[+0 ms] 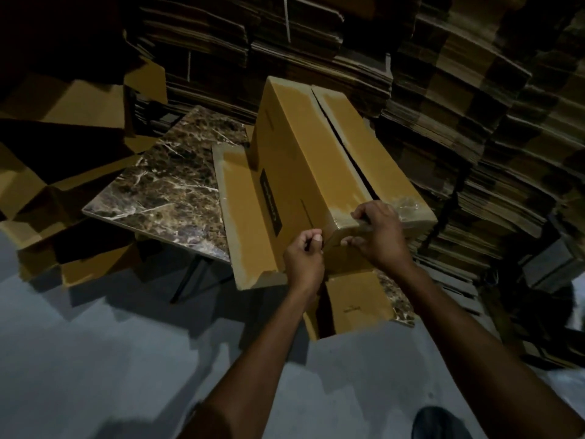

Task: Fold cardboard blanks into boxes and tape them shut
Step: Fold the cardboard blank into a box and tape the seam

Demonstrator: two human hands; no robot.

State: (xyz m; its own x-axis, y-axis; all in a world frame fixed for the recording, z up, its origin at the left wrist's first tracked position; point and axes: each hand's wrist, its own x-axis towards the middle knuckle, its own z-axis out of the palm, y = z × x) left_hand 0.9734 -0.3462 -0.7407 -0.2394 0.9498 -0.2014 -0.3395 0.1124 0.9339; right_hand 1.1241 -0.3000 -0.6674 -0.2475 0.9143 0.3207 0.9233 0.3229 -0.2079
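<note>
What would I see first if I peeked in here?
First you'd spot the big cardboard box on the marble-patterned table in the middle, with a dark gap between its top flaps. The right hand grips its near edge, and the left hand is curled at the corner beside it. Behind, tall stacks of flat cardboard fill the whole back.

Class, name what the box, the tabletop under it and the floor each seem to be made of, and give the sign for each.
Box: cardboard, matte tan, with creased folding flaps and paler, worn-looking edges.
Tabletop: marble or a marble-look laminate, it is hard to tell which. It is a thin, smooth slab, mottled brown with white veins.
Floor: probably concrete, plain grey, smooth, with no seams showing.
</note>
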